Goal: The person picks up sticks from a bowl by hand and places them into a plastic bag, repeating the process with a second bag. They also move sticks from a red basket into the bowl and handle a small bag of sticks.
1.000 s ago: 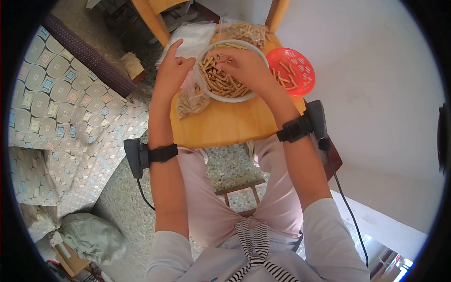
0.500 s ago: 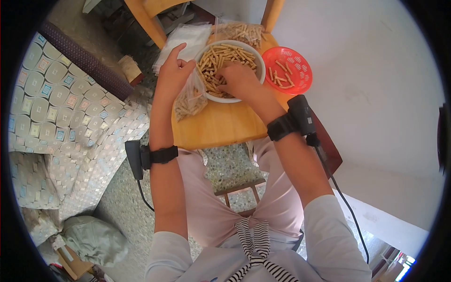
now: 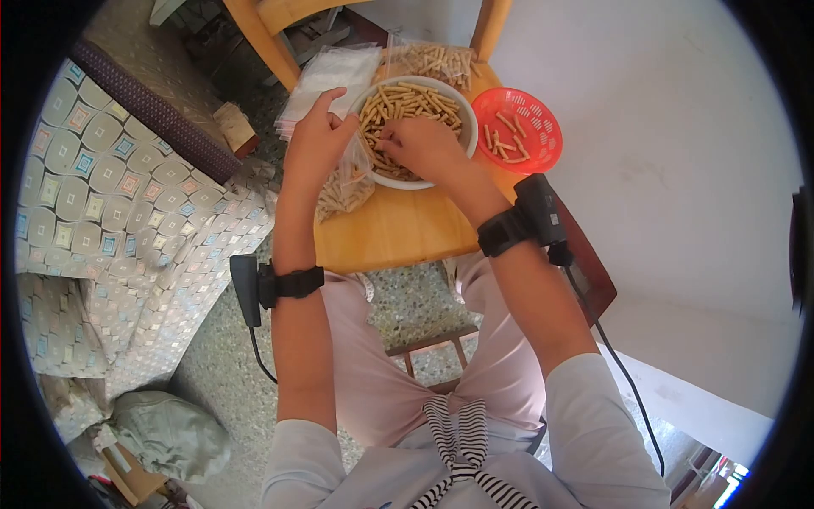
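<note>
Wooden seat (image 3: 390, 243); right hand (image 3: 424, 150) curled in bowl (image 3: 471, 127) of sticks (image 3: 415, 103); left hand (image 3: 316, 142) at bag (image 3: 346, 190); fingers' grips unclear

Wearing pale grey top (image 3: 386, 475) with short left sleeve (image 3: 305, 458) and short right sleeve (image 3: 598, 424), bottom of frame. Sporting black-and-white striped bow (image 3: 463, 468), bottom centre. Dressed in pale pink trousers (image 3: 365, 373), lower middle. Strapped at forearms with black left band (image 3: 298, 282) and right band (image 3: 503, 233). Fitted with blocky black left unit (image 3: 245, 289) and right unit (image 3: 538, 209). Wired with thin black left cable (image 3: 257, 356) and right cable (image 3: 583, 297), dropping toward lower right.
</note>
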A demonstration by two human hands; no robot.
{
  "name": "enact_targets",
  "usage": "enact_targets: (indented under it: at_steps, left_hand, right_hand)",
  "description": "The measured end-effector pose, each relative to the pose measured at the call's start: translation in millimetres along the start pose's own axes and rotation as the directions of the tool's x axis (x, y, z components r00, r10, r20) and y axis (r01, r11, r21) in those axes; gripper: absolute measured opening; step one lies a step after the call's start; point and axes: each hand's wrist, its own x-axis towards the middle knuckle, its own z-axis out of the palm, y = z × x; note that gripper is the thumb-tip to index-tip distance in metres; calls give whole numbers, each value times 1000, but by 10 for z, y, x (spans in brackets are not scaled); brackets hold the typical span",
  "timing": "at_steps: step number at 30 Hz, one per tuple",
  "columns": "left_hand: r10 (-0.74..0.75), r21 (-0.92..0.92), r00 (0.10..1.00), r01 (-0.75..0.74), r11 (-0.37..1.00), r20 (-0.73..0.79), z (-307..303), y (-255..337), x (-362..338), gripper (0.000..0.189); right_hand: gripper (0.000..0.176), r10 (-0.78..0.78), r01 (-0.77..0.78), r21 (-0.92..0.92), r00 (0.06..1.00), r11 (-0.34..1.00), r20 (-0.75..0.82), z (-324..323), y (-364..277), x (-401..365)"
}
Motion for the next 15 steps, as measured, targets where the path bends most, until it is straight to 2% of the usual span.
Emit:
enact_targets:
  at_steps: [2, 3, 5, 6, 7, 8, 9, 11, 12, 13, 14, 15]
  left_hand:
    - [9, 24, 1000, -9, 1000, 3, 22, 4, -3, 51]
    - [17, 29, 1000, -17, 999, -2, 31, 1, 1, 52]
    - [27, 36, 1000, -27, 999, -8, 33, -9, 10, 53]
    - [67, 76, 997, -64, 995, -36, 28, -5, 6, 50]
    - [107, 116, 992, -99, 988, -62, 23, -2, 4, 48]
    - [108, 116, 992, -100, 988, -63, 21, 2, 5, 48]
    - [161, 81, 986, -157, 984, -44, 21, 24, 2, 43]
    - [213, 44, 977, -212, 976, -25, 33, 50, -2, 38]
    - [301, 11, 953, -302, 953, 6, 39, 61, 3, 33]
    - [388, -25, 921, -387, 922, 34, 46, 72, 4, 29]
    - [388, -26, 921, -387, 922, 34, 56, 82, -4, 29]
    - [383, -63, 923, -381, 922, 26, 53, 127, -24, 28]
  right_hand:
    - [22, -25, 19, -182, 999, 983, -28, 31, 15, 9]
    - [22, -25, 19, -181, 999, 983, -29, 7, 32, 19]
    - [22, -16, 12, -51, 996, 999, -88, -78, 90, 41]
    - [22, -17, 13, -51, 996, 999, -89, -150, 63, 41]
    - [22, -20, 24, 26, 989, 999, -144, -229, 42, 48]
    - [22, -19, 40, 102, 980, 994, -198, -295, 12, 59]
    - [22, -19, 40, 102, 980, 994, -198, -350, -30, 60]
    - [21, -59, 131, 290, 968, 948, -244, -434, -125, 37]
    - [21, -59, 130, 290, 968, 948, -242, -424, -128, 47]
    - [20, -104, 215, 370, 949, 904, -297, -412, -137, 67]
    - [19, -141, 299, 442, 924, 846, -356, -401, -144, 80]
    - [19, -141, 299, 442, 924, 846, -356, -406, -163, 80]
